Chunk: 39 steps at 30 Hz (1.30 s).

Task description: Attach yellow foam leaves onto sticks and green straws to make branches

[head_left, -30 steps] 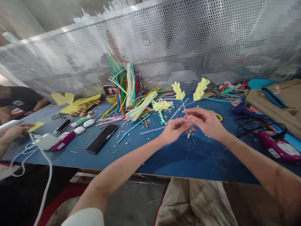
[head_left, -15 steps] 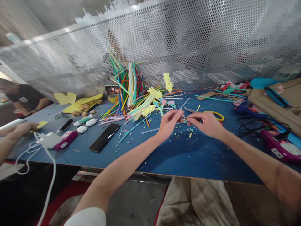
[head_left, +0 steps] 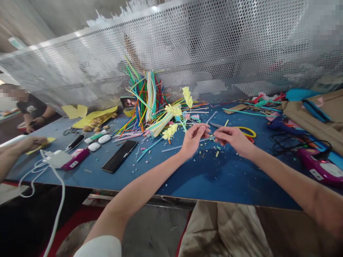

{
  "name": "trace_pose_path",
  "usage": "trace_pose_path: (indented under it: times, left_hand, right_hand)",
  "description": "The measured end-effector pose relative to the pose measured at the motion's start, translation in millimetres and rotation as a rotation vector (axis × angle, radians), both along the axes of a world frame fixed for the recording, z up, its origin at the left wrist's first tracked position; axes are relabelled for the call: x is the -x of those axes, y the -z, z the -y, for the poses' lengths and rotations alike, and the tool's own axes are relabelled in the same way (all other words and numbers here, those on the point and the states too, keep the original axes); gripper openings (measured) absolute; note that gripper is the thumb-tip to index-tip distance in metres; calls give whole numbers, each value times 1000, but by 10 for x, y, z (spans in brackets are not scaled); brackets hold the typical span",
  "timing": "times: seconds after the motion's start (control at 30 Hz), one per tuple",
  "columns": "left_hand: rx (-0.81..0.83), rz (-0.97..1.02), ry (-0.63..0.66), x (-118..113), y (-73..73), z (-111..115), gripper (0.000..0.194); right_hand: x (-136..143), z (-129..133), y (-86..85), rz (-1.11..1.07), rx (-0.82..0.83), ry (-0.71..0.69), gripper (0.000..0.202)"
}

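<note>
My left hand (head_left: 195, 138) is closed in a pinch above the blue table (head_left: 187, 178); whatever lies between its fingertips is too small to make out. Close to its right, my right hand (head_left: 230, 140) pinches too, its fingertips near the left ones, their content also unclear. Just behind the hands are scissors (head_left: 248, 132) with yellow handles, partly behind my right hand. Yellow leaf-shaped pieces (head_left: 174, 110) and small pink and blue flowers (head_left: 187, 116) stand behind my left hand. Tiny cut bits (head_left: 217, 154) lie scattered under both hands.
Colourful fuzzy stems (head_left: 150, 96) are bunched at the back. A black phone (head_left: 119, 156), a purple power strip (head_left: 76, 159) and white cables lie left. Another person's hand (head_left: 36, 142) touches yellow paper at far left. A second purple strip (head_left: 318, 166) and brown bag (head_left: 316, 114) are right.
The yellow pieces have shifted slightly left and down. My fingertips have drawn slightly apart. At far left, the other person's hand has moved with the yellow paper.
</note>
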<state>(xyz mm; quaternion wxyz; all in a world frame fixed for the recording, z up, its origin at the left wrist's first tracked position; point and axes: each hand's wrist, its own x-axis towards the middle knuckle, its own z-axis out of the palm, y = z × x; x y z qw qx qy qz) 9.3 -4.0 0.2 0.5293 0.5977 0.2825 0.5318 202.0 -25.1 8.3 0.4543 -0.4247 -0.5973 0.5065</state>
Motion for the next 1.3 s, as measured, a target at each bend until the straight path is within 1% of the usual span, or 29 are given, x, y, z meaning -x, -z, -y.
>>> trace_pose_path:
  times: [0.13,0.33,0.5,0.67,0.77,0.87,0.93,1.0,1.07,1.13,1.23,1.3]
  left_hand:
    - [23,-16,32,6,1,-8,38]
    - [-136,-142,-25,42,-17,-32,37]
    - [-158,-244,-58,44,-20,-35,41]
    - [-235,-381,-113,64,-25,-30,44]
    - [-338,-541,-141,103,-76,1,46]
    - [-490,-721,-169,137,-162,58,44]
    - [-632,-757,-192,140,-215,97,36]
    - [-786,-724,-191,129,-243,121,25]
    - [-909,-683,-187,113,-240,123,20]
    - [-984,-698,-204,97,-211,115,21]
    - [-1047,-822,-225,77,-157,123,27]
    - [-1076,-912,-251,65,-145,151,30]
  right_hand:
    - [25,13,9,-115,49,-9,33]
    - [30,11,15,-171,6,12,25]
    - [2,22,-23,4,-123,120,25]
    - [-3,57,-61,104,-219,170,25]
    - [-16,45,-38,145,-268,186,28]
    - [-38,26,-24,173,-309,227,31]
    - [-49,23,-37,175,-327,261,30]
    - [-53,27,-60,170,-338,284,28]
    - [-50,29,-76,149,-338,299,25]
    - [-44,27,-75,107,-318,298,23]
    - [-37,15,-44,46,-289,281,21]
    - [-36,6,-21,46,-288,285,22]
